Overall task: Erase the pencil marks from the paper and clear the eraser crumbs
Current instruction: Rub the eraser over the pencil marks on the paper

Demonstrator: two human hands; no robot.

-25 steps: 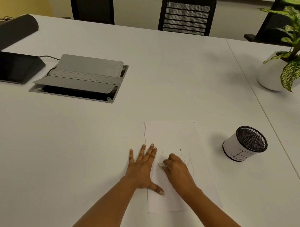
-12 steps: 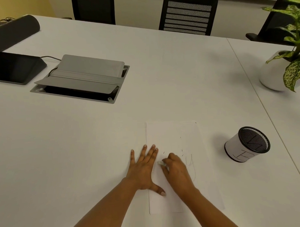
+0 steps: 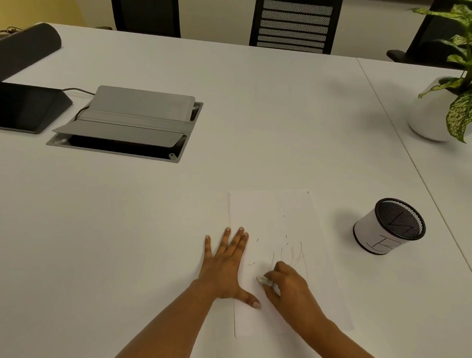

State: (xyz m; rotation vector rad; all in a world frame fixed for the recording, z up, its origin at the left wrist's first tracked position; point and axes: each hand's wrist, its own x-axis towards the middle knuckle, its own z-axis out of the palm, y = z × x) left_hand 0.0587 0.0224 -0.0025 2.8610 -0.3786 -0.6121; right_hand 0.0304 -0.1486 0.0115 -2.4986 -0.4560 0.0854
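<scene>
Paper: flat under both hands, its left edge pinned.
Left hand: spread open, palm down, unmoved.
Right hand: fist pinching the eraser, pulled back nearer the body than a second ago.
Marks: now uncovered beyond its knuckles; erasing unfinished.
Eraser: at its fingertips, on paper.
Crumbs: specks beyond, uncleared.

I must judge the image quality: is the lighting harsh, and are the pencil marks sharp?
Head view: soft, warm light; a faint shadow left of the black mesh pen cup; pencil marks on the white paper sheet look faint; table edges bend.
</scene>
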